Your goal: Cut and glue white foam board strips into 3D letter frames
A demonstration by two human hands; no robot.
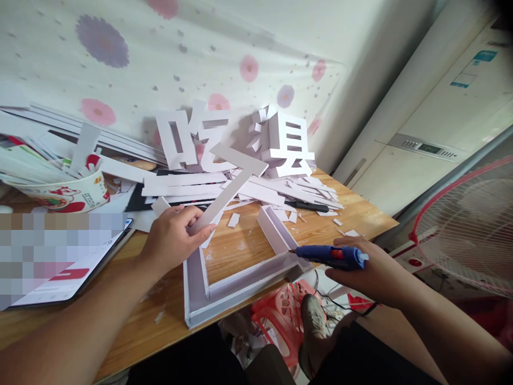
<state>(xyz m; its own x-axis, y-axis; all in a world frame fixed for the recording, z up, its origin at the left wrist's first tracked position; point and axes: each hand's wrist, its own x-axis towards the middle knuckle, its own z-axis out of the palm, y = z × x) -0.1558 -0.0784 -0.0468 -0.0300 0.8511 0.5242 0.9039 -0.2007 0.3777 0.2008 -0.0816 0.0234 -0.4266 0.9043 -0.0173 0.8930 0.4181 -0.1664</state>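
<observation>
- Frame (248, 283) of white board lies flat at the near edge of the wooden table (360, 214), between your hands; a flowered wall stands behind.
- Strip (228, 195) of white board: your left hand (172, 238) pinches its near end, and its long axis runs up and to the right, above the frame's left side.
- Glue gun (332, 256): your right hand (368, 275) is clenched round it, nozzle pointing left at the frame's near right corner, to which this hand is the nearer.

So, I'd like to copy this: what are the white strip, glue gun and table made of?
The white strip: likely matte foam board or card; stiff, clean-cut edges. The glue gun: glossy blue plastic, probably. The table: wood or wood-look laminate; grain lines show.
</observation>
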